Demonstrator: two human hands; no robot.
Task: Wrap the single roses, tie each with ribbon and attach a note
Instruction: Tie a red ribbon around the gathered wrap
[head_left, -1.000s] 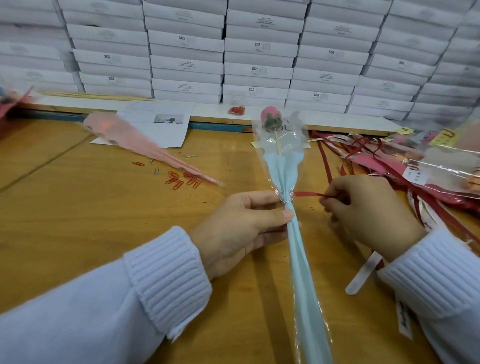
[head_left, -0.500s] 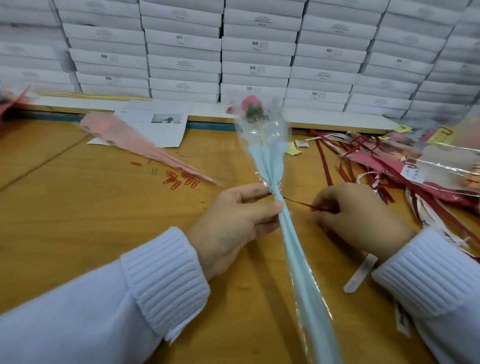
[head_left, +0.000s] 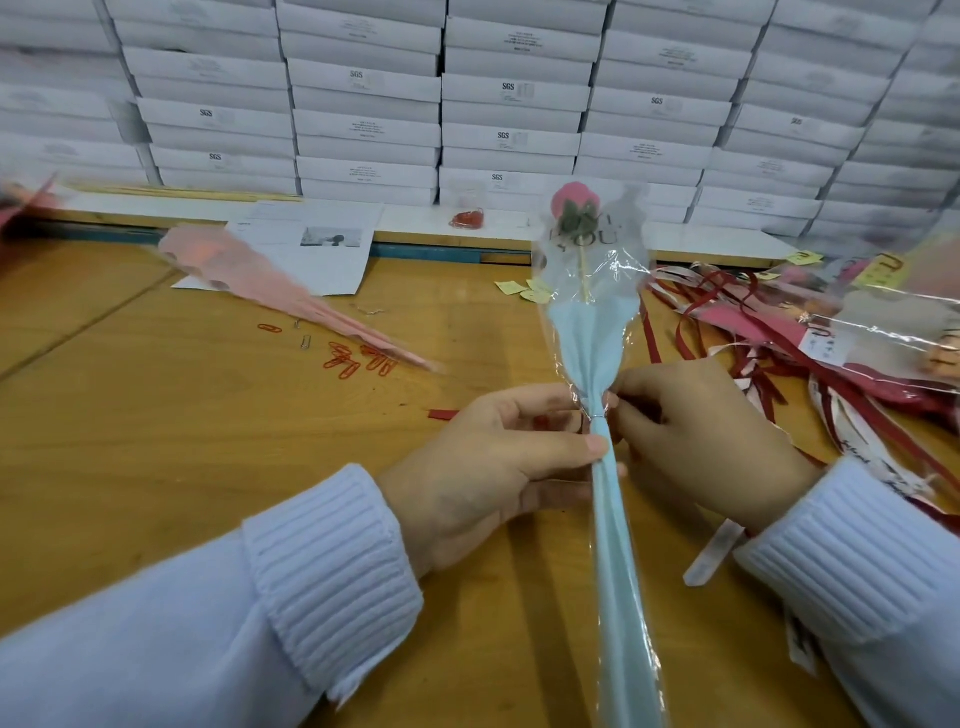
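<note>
In the head view, a wrapped rose (head_left: 592, 332) is held tilted up over the table (head_left: 156, 441). Its pink bloom sits at the far end inside clear film, and a pale blue sleeve is gathered to a narrow neck. The neck is gripped by the left hand (head_left: 498, 467), with the fingers curled behind it and the thumb pressed on the front. The right hand (head_left: 701, 436) is closed at the other side, its fingertips pinched against the same neck, where a thin band is seen around the sleeve. Whether ribbon is held between those fingertips cannot be told. Loose ribbons (head_left: 691, 322) are heaped on the table to the right, beside finished roses (head_left: 883, 338). Paper clips (head_left: 358, 361) are scattered to the left.

The step in hand is judged to be the tying at the neck. It is best done with the gather pinned firmly under the left thumb, so that the film is not let slacken. The ribbon should be drawn snug rather than hard, since thin film is likely to crease or tear. The knot should be set on the narrowest part, so that it cannot slide along the tapered sleeve.
</note>
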